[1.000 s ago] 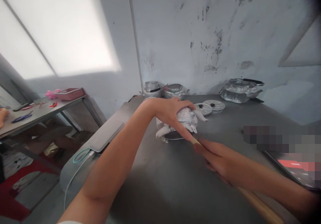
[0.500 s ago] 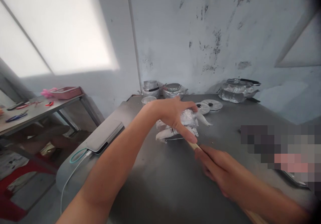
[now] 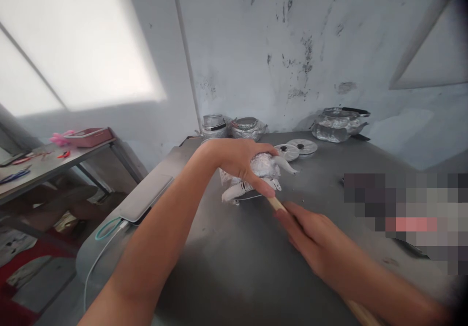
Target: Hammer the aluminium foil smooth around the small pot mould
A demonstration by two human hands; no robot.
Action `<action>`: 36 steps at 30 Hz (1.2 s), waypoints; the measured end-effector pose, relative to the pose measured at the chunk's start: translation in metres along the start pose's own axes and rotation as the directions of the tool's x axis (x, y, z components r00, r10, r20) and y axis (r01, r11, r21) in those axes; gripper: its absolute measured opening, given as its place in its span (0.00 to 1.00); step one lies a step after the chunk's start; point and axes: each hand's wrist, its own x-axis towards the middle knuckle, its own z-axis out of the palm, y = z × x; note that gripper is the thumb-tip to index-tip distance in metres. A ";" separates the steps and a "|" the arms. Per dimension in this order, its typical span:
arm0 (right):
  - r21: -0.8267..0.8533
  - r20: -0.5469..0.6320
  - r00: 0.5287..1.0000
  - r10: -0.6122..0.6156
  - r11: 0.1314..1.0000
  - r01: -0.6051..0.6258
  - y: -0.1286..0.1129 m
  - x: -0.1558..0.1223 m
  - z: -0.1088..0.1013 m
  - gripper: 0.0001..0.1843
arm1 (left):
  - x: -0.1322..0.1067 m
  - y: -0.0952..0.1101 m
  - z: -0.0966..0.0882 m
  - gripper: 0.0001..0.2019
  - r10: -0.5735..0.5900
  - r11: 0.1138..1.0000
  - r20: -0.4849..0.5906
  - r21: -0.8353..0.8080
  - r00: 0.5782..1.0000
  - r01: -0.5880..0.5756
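Observation:
A silvery, crinkly-surfaced kettle (image 3: 266, 165) with a pale spout (image 3: 285, 164) lies under my left hand (image 3: 243, 163). The fingers reach over its far side while the thumb comes down along the near side. A whitish slotted strip (image 3: 237, 190) runs along the kettle's front edge. My right hand (image 3: 307, 233) is closed round a light wooden stick (image 3: 277, 204). The stick's far end meets my left thumb tip at the kettle, and its rear end shows beneath my right forearm. Much of the kettle is hidden by my left hand.
More silvery kettles (image 3: 334, 124) stand along the wall at the back of the grey table (image 3: 219, 267). Two round lids (image 3: 302, 147) lie behind the kettle. A pale case (image 3: 148, 197) with a cable is at left. Beyond it, a side bench holds a pink basket (image 3: 91, 137).
The whole view has shifted slightly, so things sit a little further left and higher. Both hands keep their holds, and the stick's far end stays by my left thumb.

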 end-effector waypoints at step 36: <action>0.010 0.026 0.997 -0.071 0.997 0.071 -0.002 -0.001 0.008 0.27 | -0.005 -0.005 -0.006 0.49 0.035 0.998 0.025 -0.058 0.999 -0.034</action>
